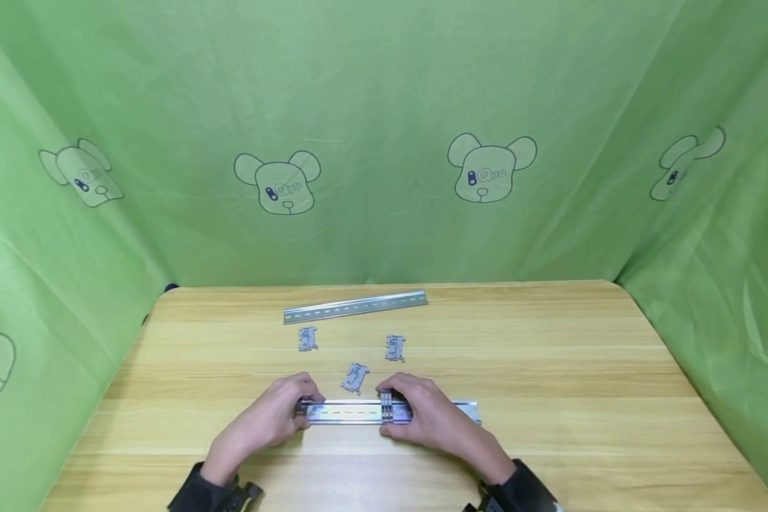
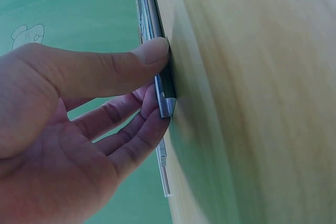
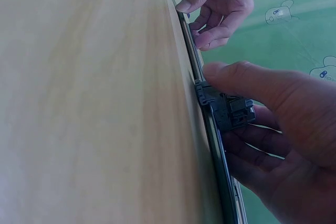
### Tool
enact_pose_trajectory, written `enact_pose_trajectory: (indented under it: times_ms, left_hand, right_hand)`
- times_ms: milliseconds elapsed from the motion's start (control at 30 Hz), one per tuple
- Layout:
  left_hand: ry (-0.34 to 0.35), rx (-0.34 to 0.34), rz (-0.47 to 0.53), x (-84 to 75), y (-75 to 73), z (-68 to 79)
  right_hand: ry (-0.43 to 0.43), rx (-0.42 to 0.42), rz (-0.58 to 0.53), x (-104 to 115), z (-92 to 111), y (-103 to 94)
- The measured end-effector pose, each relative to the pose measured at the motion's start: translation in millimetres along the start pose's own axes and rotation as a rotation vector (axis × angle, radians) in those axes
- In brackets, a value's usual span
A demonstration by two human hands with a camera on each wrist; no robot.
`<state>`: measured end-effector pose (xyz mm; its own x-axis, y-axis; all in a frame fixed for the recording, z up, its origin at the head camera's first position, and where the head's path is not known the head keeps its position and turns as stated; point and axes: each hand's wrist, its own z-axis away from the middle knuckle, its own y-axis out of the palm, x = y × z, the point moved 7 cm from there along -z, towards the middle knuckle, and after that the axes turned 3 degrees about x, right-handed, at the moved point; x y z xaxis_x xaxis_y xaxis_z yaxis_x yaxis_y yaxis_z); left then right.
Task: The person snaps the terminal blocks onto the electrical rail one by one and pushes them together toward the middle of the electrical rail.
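One long metal bar [image 1: 345, 412] runs from side to side over the wooden bench [image 1: 582, 377], right in front of the person. The left hand [image 1: 272, 416] pinches the left end of the long bar, with its thumb on the near side and its fingers on the far side. The right hand [image 1: 432, 416] grips a grey block [image 1: 387, 407], which sits across the long bar near its middle. The block looks like thin slices pressed side by side, too small to count. The right end of the long bar pokes out past the right hand.

Three flat grey pieces lie behind the long bar. The closest piece [image 1: 355, 377] is tilted and just behind it. The left piece [image 1: 307, 338] and the right piece [image 1: 395, 348] are farther back from it. Behind those, farthest from the long bar, lies a second bar [image 1: 355, 307] with a row of slots, a bit slanted. Green cloth [image 1: 384, 235] with bear heads drawn on it hangs behind everything.
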<state>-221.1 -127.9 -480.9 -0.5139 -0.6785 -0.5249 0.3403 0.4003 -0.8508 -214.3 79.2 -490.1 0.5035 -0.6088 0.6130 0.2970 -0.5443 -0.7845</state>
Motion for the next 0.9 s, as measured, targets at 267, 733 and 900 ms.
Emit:
enact_pose_trajectory:
  times_ms: [267,733,900]
  left_hand:
    - [-0.007,0.000,0.006,-2.2,-1.3,0.4]
    - [-0.014,-0.003,0.017,-1.6,-1.4,1.1]
    - [-0.013,-0.003,0.012,1.6,-0.9,0.8]
  right_hand:
    - [0.022,0.019,0.014,0.8,1.0,1.1]
    - [0.046,0.076,0.030,-2.9,10.0,-18.4]
    - [0.090,0.123,0.115,-18.0,20.1,-36.2]
